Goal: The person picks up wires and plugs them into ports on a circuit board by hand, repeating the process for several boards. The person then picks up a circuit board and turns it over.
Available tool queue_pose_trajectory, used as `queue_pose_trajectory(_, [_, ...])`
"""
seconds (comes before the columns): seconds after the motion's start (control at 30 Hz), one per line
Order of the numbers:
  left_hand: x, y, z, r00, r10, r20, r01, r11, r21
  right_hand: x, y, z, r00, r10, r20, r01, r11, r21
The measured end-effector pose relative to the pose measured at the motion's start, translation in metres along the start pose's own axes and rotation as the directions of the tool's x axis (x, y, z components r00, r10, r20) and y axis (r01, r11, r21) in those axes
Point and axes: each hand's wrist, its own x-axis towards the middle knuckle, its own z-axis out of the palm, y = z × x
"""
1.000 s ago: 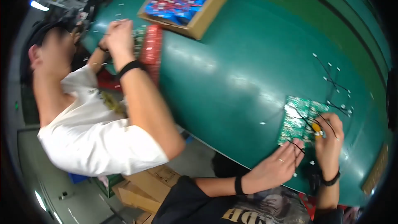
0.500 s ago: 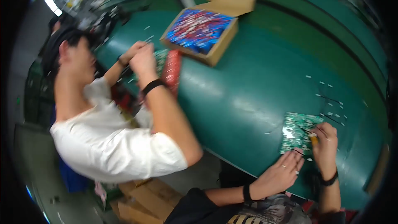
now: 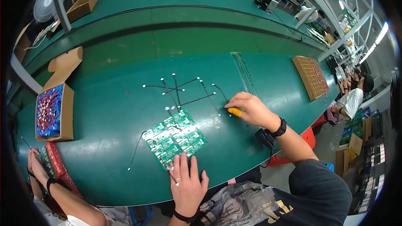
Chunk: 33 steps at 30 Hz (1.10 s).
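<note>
My left hand (image 3: 187,184) lies with fingers spread, its fingertips on the near edge of a green circuit board panel (image 3: 190,136). A short dark wire with a white connector (image 3: 177,184) shows beside its fingers. Right of the board, my right hand (image 3: 253,111) has thumb and fingers closed on one end region of a thin black cable (image 3: 221,89). A yellow finger cot (image 3: 235,111) covers one fingertip. Several loose black cables with white ends, such as one crossing cable (image 3: 197,99), lie beyond the board. Another black wire (image 3: 136,150) trails off its left corner.
An open cardboard box (image 3: 67,119) of red wires and blue packing stands left. A co-worker's hands (image 3: 37,165) are beside red bubble wrap (image 3: 60,167). A divided cardboard tray (image 3: 309,79) lies at far right. A black device (image 3: 265,137) sits near the table's front edge.
The view has swung right, shifting the co-worker to the lower left edge. My right hand has left the board and reached the loose cables; my left hand still rests at the board's near edge.
</note>
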Motion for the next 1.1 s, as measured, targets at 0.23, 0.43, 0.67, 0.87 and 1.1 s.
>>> queue_pose_trajectory(0.23, [0.000, 0.001, 0.004, 0.999, -0.035, -0.019, 0.036, 0.997, 0.062, 0.024, 0.002, -0.002, 0.971, -0.220, 0.096, 0.226, 0.972, -0.061])
queue_pose_trajectory(0.43, [-0.002, 0.002, 0.006, 0.998, -0.046, -0.042, 0.048, 0.998, 0.047, 0.057, 0.021, -0.001, 0.996, -0.092, -0.011, 0.091, 0.991, -0.094])
queue_pose_trajectory(0.67, [-0.001, 0.003, 0.007, 0.998, -0.052, -0.042, 0.054, 0.998, 0.045, 0.074, 0.037, -0.009, 0.989, -0.100, -0.106, 0.089, 0.991, -0.098])
queue_pose_trajectory(0.87, [0.000, 0.004, 0.005, 0.998, -0.051, -0.047, 0.053, 0.997, 0.049, 0.081, 0.042, -0.004, 0.998, 0.065, 0.009, -0.065, 0.998, -0.013])
queue_pose_trajectory(1.1, [0.003, 0.004, 0.002, 0.996, -0.045, -0.072, 0.047, 0.999, 0.020, 0.082, 0.029, 0.000, 0.995, 0.101, 0.027, -0.104, 0.980, 0.172])
